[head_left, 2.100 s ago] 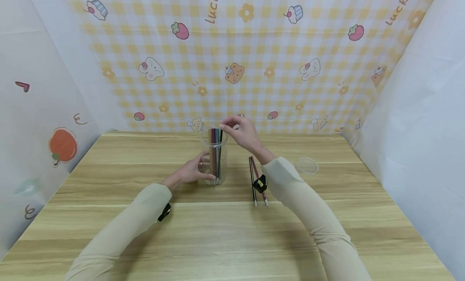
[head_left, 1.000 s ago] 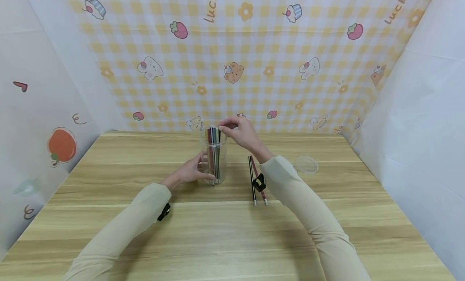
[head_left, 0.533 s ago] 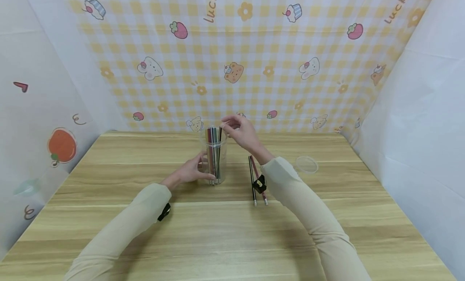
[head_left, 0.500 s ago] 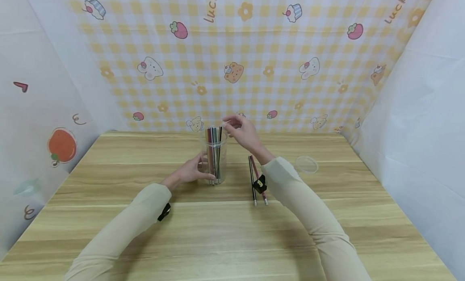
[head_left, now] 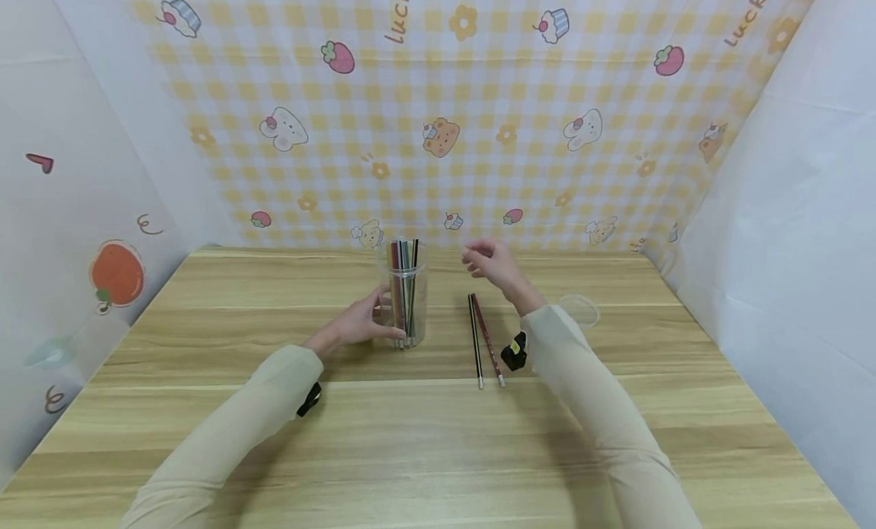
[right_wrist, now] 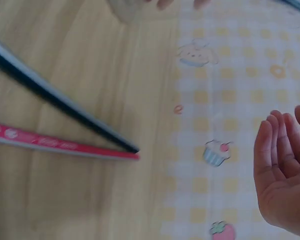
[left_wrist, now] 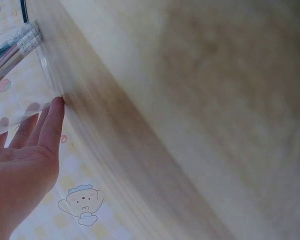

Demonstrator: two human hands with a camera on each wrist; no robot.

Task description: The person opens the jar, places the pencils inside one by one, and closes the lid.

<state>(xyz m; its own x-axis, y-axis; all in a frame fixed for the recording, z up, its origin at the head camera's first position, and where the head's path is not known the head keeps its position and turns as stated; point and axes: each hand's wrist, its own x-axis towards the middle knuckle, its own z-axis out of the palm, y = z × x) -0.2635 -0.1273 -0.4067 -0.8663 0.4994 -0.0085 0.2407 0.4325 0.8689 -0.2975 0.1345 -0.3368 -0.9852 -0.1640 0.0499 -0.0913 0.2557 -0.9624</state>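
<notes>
heads up: if the grip of your left hand (head_left: 354,323) slackens low on the clear cylindrical plastic cup (head_left: 420,308), a knock up top could tip it. that cup's upright on the wood-grain worktop (head_left: 411,453), packed with slim multicoloured pencils (head_left: 404,257). your right hand (head_left: 498,266) is loosely curled, empty, near the loose black pencil (head_left: 475,339) and dark red pencil (head_left: 487,339).

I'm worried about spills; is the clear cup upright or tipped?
Upright: the clear cup stands base-down on the table, with pencils standing inside it.
</notes>
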